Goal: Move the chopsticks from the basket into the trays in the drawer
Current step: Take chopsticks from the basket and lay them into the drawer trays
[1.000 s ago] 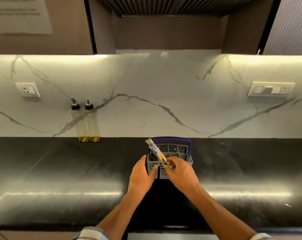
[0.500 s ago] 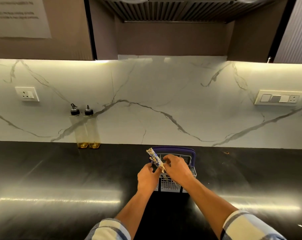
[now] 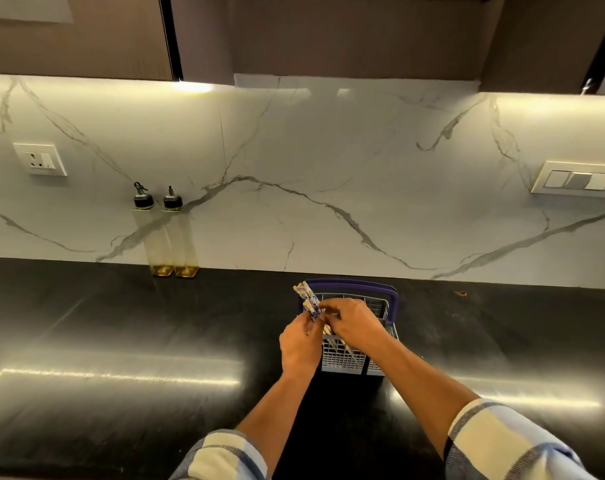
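A grey mesh cutlery basket (image 3: 342,358) with a purple handle stands on the black counter, near the middle. A bundle of chopsticks (image 3: 308,301) with blue and white patterned tops leans out of its left compartment, tilted up and to the left. My left hand (image 3: 299,344) is closed around the bundle just below the patterned tops. My right hand (image 3: 354,322) reaches over the basket's top and pinches the same chopsticks from the right. The lower ends of the chopsticks are hidden by my hands and the basket. No drawer or tray is in view.
Two tall clear oil bottles (image 3: 171,237) with black spouts stand against the marble backsplash at the left. Wall sockets (image 3: 39,159) sit left and switches (image 3: 578,180) right. The black counter (image 3: 121,341) stretches wide on both sides.
My left hand has moved from the basket's front wall up onto the chopsticks. My right hand has closed in on them too. The camera has tilted down and come nearer.
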The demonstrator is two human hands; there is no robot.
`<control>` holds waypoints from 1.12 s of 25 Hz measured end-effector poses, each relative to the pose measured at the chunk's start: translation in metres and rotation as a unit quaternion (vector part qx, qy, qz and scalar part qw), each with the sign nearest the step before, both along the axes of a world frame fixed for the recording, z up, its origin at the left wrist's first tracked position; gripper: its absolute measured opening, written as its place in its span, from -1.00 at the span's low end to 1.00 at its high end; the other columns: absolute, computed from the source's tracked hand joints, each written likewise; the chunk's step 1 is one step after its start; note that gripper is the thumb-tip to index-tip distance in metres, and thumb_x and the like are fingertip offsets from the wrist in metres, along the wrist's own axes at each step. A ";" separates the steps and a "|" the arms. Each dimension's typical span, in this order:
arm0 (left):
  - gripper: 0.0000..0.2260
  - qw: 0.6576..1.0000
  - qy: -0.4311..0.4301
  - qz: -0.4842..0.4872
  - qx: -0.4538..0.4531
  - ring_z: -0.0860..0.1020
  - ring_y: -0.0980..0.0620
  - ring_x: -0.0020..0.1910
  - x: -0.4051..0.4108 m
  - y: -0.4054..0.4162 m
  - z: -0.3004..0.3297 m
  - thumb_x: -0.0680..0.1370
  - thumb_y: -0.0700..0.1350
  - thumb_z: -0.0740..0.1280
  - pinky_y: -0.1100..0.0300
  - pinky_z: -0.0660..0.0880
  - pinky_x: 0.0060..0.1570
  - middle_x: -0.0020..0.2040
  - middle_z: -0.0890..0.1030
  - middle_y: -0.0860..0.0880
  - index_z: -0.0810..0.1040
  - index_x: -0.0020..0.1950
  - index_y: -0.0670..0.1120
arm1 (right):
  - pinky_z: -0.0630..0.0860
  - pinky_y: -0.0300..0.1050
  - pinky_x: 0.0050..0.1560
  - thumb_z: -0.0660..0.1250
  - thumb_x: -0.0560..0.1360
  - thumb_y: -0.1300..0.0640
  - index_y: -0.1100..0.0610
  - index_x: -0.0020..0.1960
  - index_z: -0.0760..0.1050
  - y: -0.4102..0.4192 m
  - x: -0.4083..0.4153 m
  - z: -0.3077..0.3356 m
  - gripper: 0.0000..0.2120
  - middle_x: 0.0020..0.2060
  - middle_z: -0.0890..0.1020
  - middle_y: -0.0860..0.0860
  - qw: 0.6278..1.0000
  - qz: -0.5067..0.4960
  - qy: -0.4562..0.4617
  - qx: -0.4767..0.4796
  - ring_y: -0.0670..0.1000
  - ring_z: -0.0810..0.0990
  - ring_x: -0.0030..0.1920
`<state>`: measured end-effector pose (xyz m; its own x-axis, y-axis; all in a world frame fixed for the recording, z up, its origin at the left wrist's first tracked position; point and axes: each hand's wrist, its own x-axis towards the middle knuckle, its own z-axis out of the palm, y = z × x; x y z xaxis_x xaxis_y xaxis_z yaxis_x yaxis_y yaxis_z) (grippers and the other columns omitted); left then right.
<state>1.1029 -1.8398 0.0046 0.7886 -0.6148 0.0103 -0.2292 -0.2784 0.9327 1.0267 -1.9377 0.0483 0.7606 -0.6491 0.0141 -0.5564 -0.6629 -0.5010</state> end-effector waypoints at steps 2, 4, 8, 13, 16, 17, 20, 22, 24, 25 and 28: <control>-0.76 1.000 0.007 0.009 -0.011 0.57 0.13 -0.27 0.000 -0.002 0.000 0.60 0.12 0.27 0.29 0.40 -0.35 -0.25 0.60 0.07 0.60 -0.08 0.00 | 0.55 -0.23 -0.11 0.28 0.61 0.04 -0.03 0.32 0.52 -0.004 0.001 0.000 -0.71 0.09 0.67 0.01 1.000 0.005 -0.008 0.004 -0.07 0.62 -0.11; -0.77 1.000 0.007 0.010 -0.019 0.56 0.13 -0.27 0.001 -0.003 -0.001 0.60 0.11 0.28 0.29 0.41 -0.35 -0.26 0.60 0.07 0.61 -0.08 0.01 | 0.52 -0.23 -0.08 0.31 0.59 0.02 -0.03 0.29 0.54 -0.007 0.002 0.000 -0.73 0.09 0.67 0.00 1.000 0.008 -0.016 0.010 -0.05 0.63 -0.07; -0.80 0.999 -0.011 -0.002 -0.032 0.59 0.11 -0.26 0.008 -0.002 -0.003 0.57 0.14 0.32 0.22 0.47 -0.30 -0.25 0.64 0.04 0.62 -0.09 0.04 | 0.53 -0.16 0.03 0.38 0.55 0.04 -0.03 0.19 0.56 -0.013 0.002 0.003 -0.78 0.08 0.68 -0.01 0.999 0.020 -0.037 0.030 -0.01 0.64 0.02; -0.70 0.999 -0.027 -0.014 -0.028 0.53 0.10 -0.32 0.019 -0.001 -0.003 0.55 0.17 0.33 0.17 0.45 -0.31 -0.26 0.67 -0.06 0.64 -0.15 -0.04 | 0.53 -0.07 0.14 0.37 0.55 0.04 0.03 0.27 0.57 -0.016 0.002 0.011 -0.71 0.11 0.68 0.02 0.997 0.052 -0.041 0.046 0.02 0.64 0.07; -0.72 0.999 -0.023 -0.026 -0.029 0.55 0.08 -0.33 0.020 0.002 -0.001 0.56 0.16 0.33 0.17 0.46 -0.32 -0.26 0.68 -0.07 0.63 -0.18 -0.02 | 0.56 -0.09 0.11 0.40 0.53 0.03 0.05 0.22 0.61 -0.017 0.002 0.015 -0.72 0.07 0.70 0.03 0.996 0.049 -0.038 0.057 0.02 0.65 0.03; -0.75 0.999 -0.021 -0.030 -0.032 0.57 0.08 -0.33 0.020 0.003 0.000 0.56 0.15 0.33 0.17 0.48 -0.32 -0.26 0.68 -0.05 0.62 -0.20 0.02 | 0.57 -0.08 0.11 0.41 0.52 0.02 0.04 0.20 0.62 -0.017 0.002 0.016 -0.73 0.06 0.70 0.02 0.996 0.046 -0.042 0.061 0.01 0.65 0.02; -0.80 0.998 -0.026 -0.028 -0.052 0.56 0.10 -0.35 0.017 0.005 0.004 0.57 0.12 0.33 0.18 0.51 -0.32 -0.28 0.68 -0.04 0.59 -0.22 0.10 | 0.59 -0.04 0.12 0.45 0.48 -0.02 0.00 0.17 0.64 -0.016 0.001 0.018 -0.72 0.02 0.72 -0.02 0.993 0.037 -0.068 0.089 -0.02 0.66 0.00; -0.80 0.997 -0.032 -0.021 -0.061 0.51 0.15 -0.40 0.017 0.006 0.008 0.56 0.12 0.34 0.26 0.47 -0.38 -0.32 0.66 -0.02 0.58 -0.24 0.11 | 0.58 -0.05 0.12 0.45 0.48 -0.02 -0.02 0.18 0.64 -0.016 0.000 0.019 -0.71 0.02 0.72 -0.03 0.991 0.035 -0.082 0.100 -0.05 0.66 -0.02; -0.79 0.997 -0.032 -0.019 -0.062 0.46 0.20 -0.44 0.018 0.006 0.010 0.56 0.12 0.34 0.36 0.41 -0.46 -0.37 0.62 0.02 0.58 -0.25 0.12 | 0.57 -0.12 0.05 0.44 0.49 -0.02 -0.04 0.19 0.64 -0.016 -0.001 0.019 -0.72 0.00 0.73 -0.04 0.990 0.036 -0.088 0.104 -0.11 0.64 -0.09; -0.79 0.997 -0.030 -0.019 -0.063 0.45 0.21 -0.45 0.017 0.006 0.011 0.56 0.13 0.34 0.38 0.40 -0.47 -0.38 0.60 0.04 0.58 -0.25 0.13 | 0.55 -0.16 0.00 0.44 0.49 -0.02 -0.05 0.19 0.64 -0.016 -0.001 0.019 -0.72 -0.01 0.73 -0.04 0.990 0.037 -0.089 0.106 -0.14 0.62 -0.14; -0.81 0.997 -0.022 -0.016 -0.067 0.47 0.22 -0.44 0.016 0.007 0.012 0.57 0.11 0.34 0.38 0.41 -0.46 -0.37 0.61 0.05 0.59 -0.23 0.13 | 0.50 -0.21 -0.12 0.45 0.48 -0.02 -0.02 0.14 0.67 -0.016 -0.001 0.018 -0.76 -0.10 0.72 -0.06 0.989 0.029 -0.080 0.118 -0.14 0.59 -0.23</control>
